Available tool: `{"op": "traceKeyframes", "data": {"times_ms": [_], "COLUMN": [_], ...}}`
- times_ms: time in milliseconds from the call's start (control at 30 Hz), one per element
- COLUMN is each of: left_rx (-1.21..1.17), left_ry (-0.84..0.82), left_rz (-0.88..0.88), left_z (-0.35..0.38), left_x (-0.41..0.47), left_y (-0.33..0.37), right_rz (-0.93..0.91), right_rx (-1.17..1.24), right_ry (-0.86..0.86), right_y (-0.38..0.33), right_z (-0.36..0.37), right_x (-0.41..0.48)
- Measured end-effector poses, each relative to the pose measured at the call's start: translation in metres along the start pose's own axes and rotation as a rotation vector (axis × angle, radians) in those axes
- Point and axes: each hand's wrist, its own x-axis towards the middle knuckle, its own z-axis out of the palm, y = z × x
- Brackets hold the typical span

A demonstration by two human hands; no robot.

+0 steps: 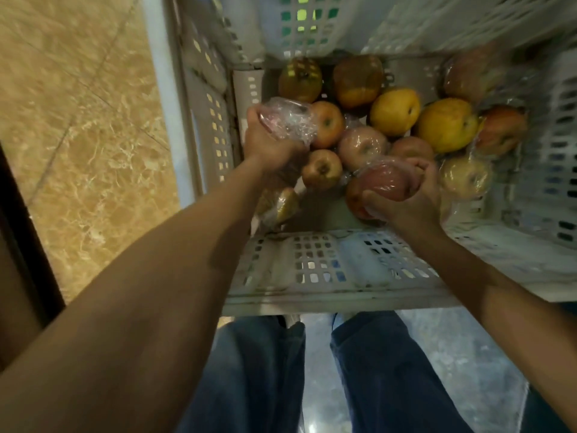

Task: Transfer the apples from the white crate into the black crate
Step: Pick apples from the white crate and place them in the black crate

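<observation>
Jeans (259, 370) below; in the crate (327, 276), left grip (271, 139) curls round a wrapped apple (285, 118), right grip (412, 198) round another apple (385, 182). Film likely slippery, fruit bruisable: cup whole.

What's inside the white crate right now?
The white crate holds red and yellow apples, several in clear wrap. The left hand and right hand each grip a wrapped one. Whatever lies beneath them is hidden.

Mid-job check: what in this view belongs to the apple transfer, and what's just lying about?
Job:
white crate
apples in it
wrapped apple, held by left hand
wrapped red apple, held by right hand
(the black crate is not in view)

Just there:
tan tiled floor
jeans
</observation>
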Motion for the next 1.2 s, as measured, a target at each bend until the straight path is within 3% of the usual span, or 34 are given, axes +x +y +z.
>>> {"op": "traceKeyframes", "data": {"times_ms": [167, 267, 367, 500, 633, 967, 1200], "left_rx": [-0.407, -0.487, -0.421, -0.338, -0.347, -0.534, -0.618], "left_ry": [-0.124, -0.211, -0.086, 0.034, 0.160, 0.134, 0.094], "left_rz": [0.062, 0.136, 0.041, 0.060, 0.054, -0.086, -0.104], "left_z": [-0.021, -0.051, -0.093, -0.144, -0.183, -0.173, -0.153], "left_x": [-0.085, -0.125, -0.148, -0.166, -0.161, -0.086, -0.079], "left_y": [0.048, 0.060, 0.062, 0.062, 0.047, -0.034, -0.066], "right_rz": [0.023, 0.019, 0.022, -0.030, -0.015, -0.053, -0.277], "right_rx": [0.039, 0.035, -0.024, -0.133, -0.234, -0.502, -0.542], "right_ry": [-0.024, -0.045, -0.091, -0.141, -0.183, -0.321, -0.281], "right_y": [-0.038, -0.064, -0.090, -0.118, -0.129, -0.088, -0.062], "right_z": [-0.001, 0.004, 0.011, 0.029, 0.059, 0.162, 0.195], "right_x": [-0.023, -0.033, -0.037, -0.037, -0.028, 0.023, 0.024]}}
